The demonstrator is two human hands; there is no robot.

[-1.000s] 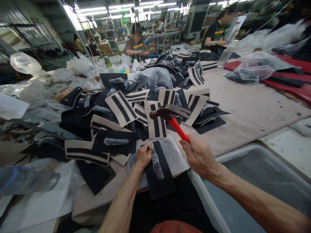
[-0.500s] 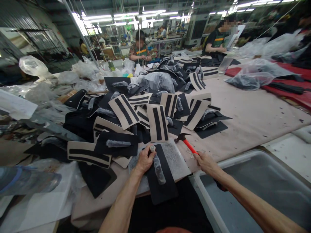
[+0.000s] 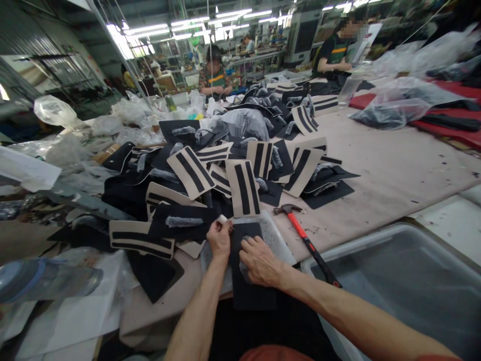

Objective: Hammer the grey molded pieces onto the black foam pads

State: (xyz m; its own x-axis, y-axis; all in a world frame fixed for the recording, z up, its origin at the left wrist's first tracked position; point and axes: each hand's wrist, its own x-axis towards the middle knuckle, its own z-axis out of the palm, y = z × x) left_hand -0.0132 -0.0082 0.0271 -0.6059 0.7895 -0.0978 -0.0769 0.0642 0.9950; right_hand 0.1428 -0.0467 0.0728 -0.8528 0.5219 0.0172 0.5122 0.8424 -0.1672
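Note:
A black rectangular panel (image 3: pixel 253 296) lies before me, partly over a pale slab (image 3: pixel 276 235) and jutting past the table's front edge. My right hand (image 3: pixel 261 260) is closed around the plastic-wrapped handle (image 3: pixel 245 273) on this panel, hiding most of it. By the panel's upper left corner, my left hand (image 3: pixel 218 239) pinches a short, pale rod-like tool (image 3: pixel 222 219); its lower part is hidden. Right of the slab rests a claw hammer (image 3: pixel 306 240) with a red and black handle, its head pointing away and no hand on it.
Similar panels, some showing beige undersides (image 3: pixel 244 193) with black strips, are heaped beyond my hands. A grey plastic bin (image 3: pixel 406 233) stands at right. At left are a large clear bottle (image 3: pixel 48 278) and plastic bags (image 3: pixel 131 113). Two people work across the table.
My right hand has let go of the hammer, now lying on the table, and has taken hold of the wrapped handle. My left hand has shifted slightly left, tilting the rod-like tool.

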